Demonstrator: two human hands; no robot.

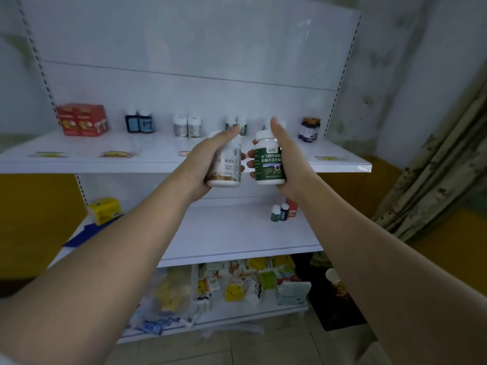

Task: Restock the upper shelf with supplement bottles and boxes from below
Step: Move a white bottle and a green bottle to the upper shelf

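Two bottles held up before the upper shelf (158, 160)

Left hand (203, 164) fingers wrap the pale-labelled bottle (226, 164); right hand (286, 159) fingers wrap the green-labelled bottle (268, 162), bottles side by side between the palms

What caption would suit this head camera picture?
Left hand and right hand each lift a supplement bottle toward the upper shelf.

1. The white metal upper shelf (147, 164) carries, from left to right, two red cardboard boxes (82, 119), a pair of dark blue bottles (139, 121), a pair of white-labelled bottles (187, 126), green-labelled bottles (232, 123) and a cluster of dark bottles with orange caps (308, 129).
2. Below the upper shelf, the white middle shelf (237, 233) holds a yellow box (105, 209) at its left end and, at its right, a green bottle (275, 213), a blue bottle (284, 212) and a red box (292, 208).
3. Lower still, the white bottom shelf (237, 317) is heaped with mixed packets (237, 280).
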